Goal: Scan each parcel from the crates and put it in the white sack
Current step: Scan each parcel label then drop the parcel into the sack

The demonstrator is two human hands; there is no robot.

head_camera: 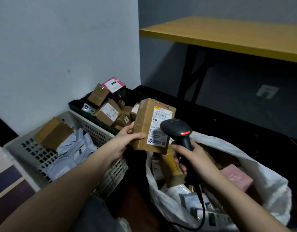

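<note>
My left hand (126,139) grips a brown cardboard parcel (145,119) by its lower left corner, its white shipping label facing me. My right hand (189,156) holds a black barcode scanner (177,129) by the handle; a red light glows on its head, which points at the label. Both are above the open white sack (261,190), which holds several parcels. A white perforated crate (97,136) at the left holds pale mailer bags and a brown box. Behind it a dark crate (77,105) is piled with brown boxes and a pink parcel.
A yellow table (228,36) with black legs stands at the upper right over dark floor. A grey wall runs behind the crates. The scanner's black cable (201,213) hangs down in front of the sack.
</note>
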